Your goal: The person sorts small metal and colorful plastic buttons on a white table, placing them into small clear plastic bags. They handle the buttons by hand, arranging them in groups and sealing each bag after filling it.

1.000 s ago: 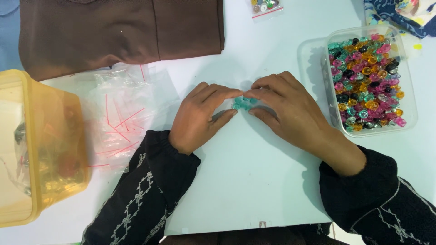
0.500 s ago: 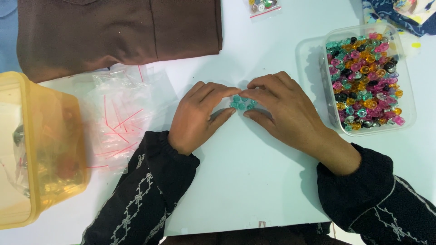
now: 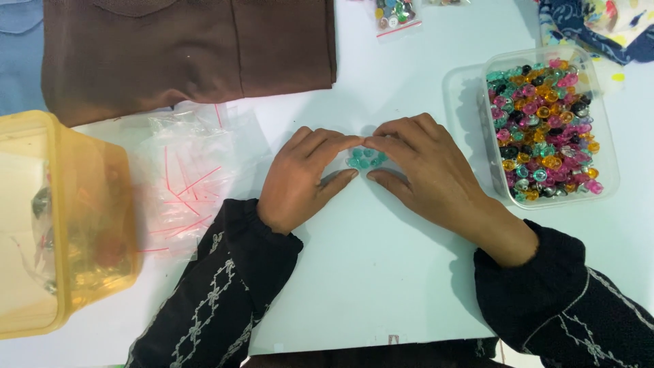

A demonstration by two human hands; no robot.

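Observation:
My left hand (image 3: 300,178) and my right hand (image 3: 426,167) meet fingertip to fingertip in the middle of the white table (image 3: 381,272). Between them they pinch a small clear bag of teal beads (image 3: 364,159), which rests on the table under my fingers. Most of the bag is hidden by my fingers. Both arms wear black sleeves with white stitching.
A clear plastic tub (image 3: 606,184) of mixed coloured beads stands to the right. A heap of small clear zip bags (image 3: 191,180) lies at the left beside a yellow plastic container (image 3: 68,225). Brown folded cloth (image 3: 191,48) lies at the back, with another filled bead bag (image 3: 395,13).
Both hands have stayed together on the bead bag; my fingertips have shifted slightly along its top edge. Nothing else has moved.

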